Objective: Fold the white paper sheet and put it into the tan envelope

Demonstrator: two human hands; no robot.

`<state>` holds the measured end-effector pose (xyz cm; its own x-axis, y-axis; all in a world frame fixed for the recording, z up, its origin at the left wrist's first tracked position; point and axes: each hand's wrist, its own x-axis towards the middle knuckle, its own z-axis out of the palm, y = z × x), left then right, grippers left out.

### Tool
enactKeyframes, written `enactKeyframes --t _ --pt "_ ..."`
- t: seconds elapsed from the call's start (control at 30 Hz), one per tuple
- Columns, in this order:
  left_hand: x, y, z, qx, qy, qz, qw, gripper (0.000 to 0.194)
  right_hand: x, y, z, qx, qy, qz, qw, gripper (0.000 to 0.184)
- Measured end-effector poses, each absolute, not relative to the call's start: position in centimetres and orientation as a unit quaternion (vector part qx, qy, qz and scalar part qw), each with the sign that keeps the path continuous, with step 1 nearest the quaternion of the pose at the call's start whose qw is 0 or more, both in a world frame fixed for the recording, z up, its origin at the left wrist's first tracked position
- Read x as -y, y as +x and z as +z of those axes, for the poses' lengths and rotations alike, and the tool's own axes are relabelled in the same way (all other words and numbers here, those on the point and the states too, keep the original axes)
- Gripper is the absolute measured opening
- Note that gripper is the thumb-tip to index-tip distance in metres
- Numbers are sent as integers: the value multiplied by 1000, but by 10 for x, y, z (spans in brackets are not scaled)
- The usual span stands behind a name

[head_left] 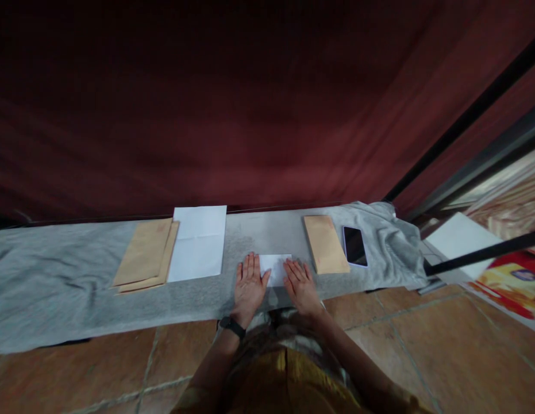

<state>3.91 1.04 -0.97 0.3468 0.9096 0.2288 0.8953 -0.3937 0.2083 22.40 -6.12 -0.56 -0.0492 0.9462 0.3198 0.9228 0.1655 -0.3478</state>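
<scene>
While both palms lie flat, a small white paper (276,269) sits under the fingers

As the left hand (250,283) presses down on the left edge of the small white paper, its fingers lie straight and close together, the thumb set apart on the paper. The right hand (300,284) is flat and open too, fingertips on the right edge. Neither hand grips anything.

The small white paper lies on a long gray cloth (267,230), near its front edge. To the left is a larger white sheet (198,244) with a crease across it, just beside overlapping brown envelopes (144,253). To the right lie a brown packet (326,244) and, just beyond it, a dark-screened phone (355,246). A black wristband (233,326) circles the left wrist. Behind the cloth hangs a dark red curtain (228,126); below is a tiled floor (189,351).
</scene>
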Motion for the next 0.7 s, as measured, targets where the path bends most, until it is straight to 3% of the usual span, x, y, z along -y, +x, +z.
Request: enactKeyframes --t 0.23,0.7 --pt "-9 38 -10 -545 822 164 17 65 35 201 -11 724 -658 7 208 51" --pt "-9 40 -10 -558 812 168 23 66 40 210 -26 675 -701 -51 224 56"
